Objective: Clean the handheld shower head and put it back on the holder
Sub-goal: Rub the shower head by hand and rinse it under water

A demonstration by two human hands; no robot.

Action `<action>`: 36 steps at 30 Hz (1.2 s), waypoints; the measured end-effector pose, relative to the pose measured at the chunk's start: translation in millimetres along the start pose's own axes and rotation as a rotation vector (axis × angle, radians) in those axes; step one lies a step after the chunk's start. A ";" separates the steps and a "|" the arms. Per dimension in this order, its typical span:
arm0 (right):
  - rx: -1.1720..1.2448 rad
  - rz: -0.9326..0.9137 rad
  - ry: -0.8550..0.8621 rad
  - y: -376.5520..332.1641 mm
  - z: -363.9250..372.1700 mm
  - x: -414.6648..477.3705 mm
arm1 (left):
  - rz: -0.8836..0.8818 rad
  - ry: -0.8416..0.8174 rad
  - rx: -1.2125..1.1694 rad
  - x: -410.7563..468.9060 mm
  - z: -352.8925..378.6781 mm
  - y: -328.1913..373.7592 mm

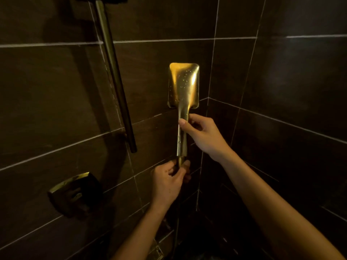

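Observation:
A gold handheld shower head [183,85] with a rectangular head stands upright in front of the dark tiled wall, its back beaded with water drops. My right hand [202,135] pinches the middle of its handle between thumb and fingers. My left hand [168,180] is closed around the handle's lower end, where the hose joins. The holder is hidden behind my left hand and the handle, so I cannot tell whether the handle sits in it.
A dark vertical shower pipe [115,81] runs down the wall at the left. Below it sits a square metal valve plate [75,193]. The wall corner [206,113] lies just right of the shower head. A thin hose [177,222] drops below my left hand.

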State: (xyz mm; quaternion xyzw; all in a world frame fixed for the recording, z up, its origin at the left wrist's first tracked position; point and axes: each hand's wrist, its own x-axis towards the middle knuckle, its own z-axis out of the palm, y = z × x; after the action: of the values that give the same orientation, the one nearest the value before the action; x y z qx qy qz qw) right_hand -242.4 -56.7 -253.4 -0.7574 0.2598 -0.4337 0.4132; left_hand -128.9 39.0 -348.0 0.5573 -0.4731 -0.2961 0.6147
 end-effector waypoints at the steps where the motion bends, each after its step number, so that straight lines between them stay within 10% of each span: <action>1: 0.045 0.009 -0.042 0.5 -2.4 -1.3 | 0.004 -0.005 -0.003 0.1 -0.8 0.7; 11: -0.544 -0.089 0.188 -2.0 5.4 -2.6 | -0.042 0.088 0.134 -1.8 3.6 -2.2; 17: 0.412 0.212 -0.248 -1.4 -13.8 -4.2 | -0.051 -0.154 -0.159 4.0 -8.6 -0.5; 30: -0.057 0.160 0.130 16.5 -3.9 3.4 | 0.011 -0.040 0.112 -1.9 7.7 -3.3; 36: 0.595 0.265 -0.214 14.6 -11.3 3.4 | 0.006 -0.436 -0.167 0.5 -5.3 -4.8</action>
State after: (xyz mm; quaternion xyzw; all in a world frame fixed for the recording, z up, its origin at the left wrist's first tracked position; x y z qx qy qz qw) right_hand -251.1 -71.4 -261.2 -0.6047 0.1732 -0.3509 0.6937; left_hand -123.1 39.8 -352.1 0.4258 -0.5701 -0.4457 0.5431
